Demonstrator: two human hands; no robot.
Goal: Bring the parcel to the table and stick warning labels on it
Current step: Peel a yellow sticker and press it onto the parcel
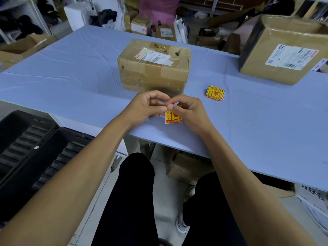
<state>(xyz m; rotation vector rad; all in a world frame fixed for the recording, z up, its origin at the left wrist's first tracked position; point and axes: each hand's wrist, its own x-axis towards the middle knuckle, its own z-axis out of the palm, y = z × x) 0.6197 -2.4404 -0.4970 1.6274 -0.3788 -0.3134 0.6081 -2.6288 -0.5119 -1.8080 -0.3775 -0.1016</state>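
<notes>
A taped brown cardboard parcel (154, 66) with a white shipping slip on top stands on the blue table (71, 77), just beyond my hands. My left hand (147, 107) and my right hand (188, 110) meet above the table's near edge, both pinching the top edge of one yellow-and-red warning label (173, 118), which hangs down between them. A small stack of the same warning labels (215, 93) lies on the table to the right of the parcel.
A larger cardboard box (284, 50) with a shipping slip stands at the far right of the table. A black ribbed case (32, 148) lies open at the lower left. Cartons and bags crowd the floor behind the table; another box (188, 166) sits under it.
</notes>
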